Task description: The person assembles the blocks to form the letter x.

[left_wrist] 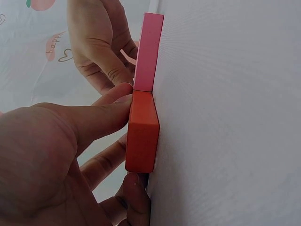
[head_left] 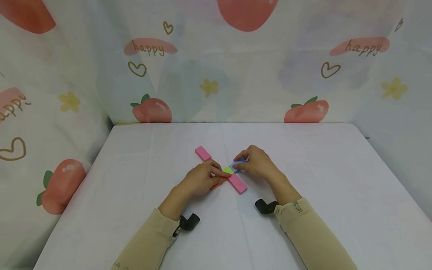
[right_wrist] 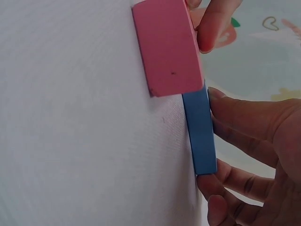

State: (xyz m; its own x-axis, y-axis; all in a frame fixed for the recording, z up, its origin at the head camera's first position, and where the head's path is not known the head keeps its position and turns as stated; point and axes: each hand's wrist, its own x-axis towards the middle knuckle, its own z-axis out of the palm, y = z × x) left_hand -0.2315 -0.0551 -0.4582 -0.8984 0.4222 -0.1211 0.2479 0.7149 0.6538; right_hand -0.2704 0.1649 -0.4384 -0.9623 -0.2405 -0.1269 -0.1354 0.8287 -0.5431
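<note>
Flat, coloured rectangular blocks lie in an X-like cross on the white table. My left hand [head_left: 202, 177] holds the orange block [left_wrist: 143, 136], thumb on its upper face and fingers round its outer end; in the head view that hand covers most of it. With thumb and fingers, my right hand [head_left: 259, 163] grips the blue block [right_wrist: 201, 132] at the upper right of the cross. A yellow-green block [head_left: 228, 170] shows at the centre, partly under a left fingertip. One pink block [head_left: 237, 183] extends toward the front right, its end close against the orange and blue ones.
Another pink block [head_left: 203, 153] points to the back left, its near end hidden behind my left hand. White cloth [head_left: 303, 161] covers the table. A printed curtain [head_left: 236, 101] hangs along the back and left. Black wrist mounts [head_left: 190, 222] protrude from both sleeves.
</note>
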